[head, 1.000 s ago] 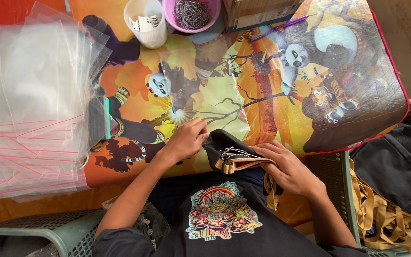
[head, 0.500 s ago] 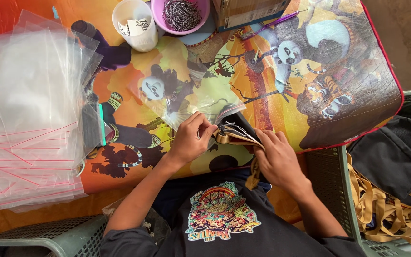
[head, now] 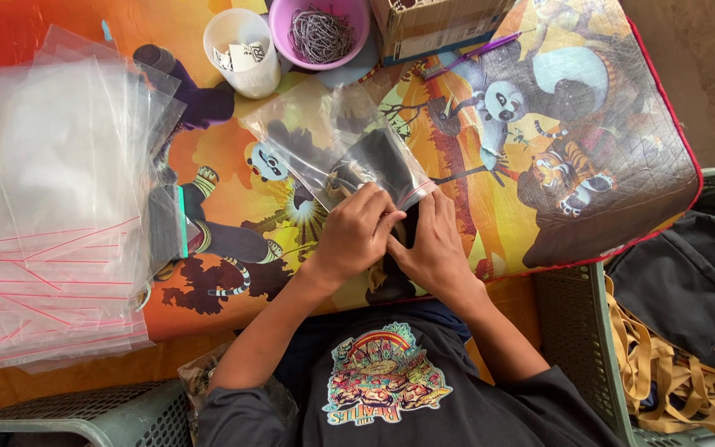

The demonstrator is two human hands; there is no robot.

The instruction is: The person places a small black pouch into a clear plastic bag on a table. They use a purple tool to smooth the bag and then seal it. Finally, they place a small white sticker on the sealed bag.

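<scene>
A: The table (head: 539, 248) is wearing a bright cartoon cloth, orange with pandas and a tiger, and a grey plastic crate (head: 581, 348) is standing at its near edge. What is going on in the middle of it?

B: Both hands are working at the mouth of a clear zip bag (head: 337, 132). The left hand (head: 356, 234) is closing its fingers on a dark folded item (head: 378, 165) with tan trim, and the right hand (head: 434, 248) is pinching the bag's red-striped opening just beside it.

A: So is the item inside yet?

B: Mostly. Its far end is lying well within the bag, on the cloth in front of the person's chest, while the near end is sitting under the hands, so I cannot tell whether it is fully past the seal. I judge the strip is not yet pressed shut.

A: And the rest of the pile?

B: A thick stack of empty bags (head: 51, 207) is lying to the left, well apart. In the bin on the right, more dark bags with tan straps (head: 688, 331) are waiting, so much seems left. A white cup (head: 243, 51) and a pink bowl of metal chains (head: 321, 33) are standing at the far edge beside a cardboard box (head: 440, 25).
</scene>
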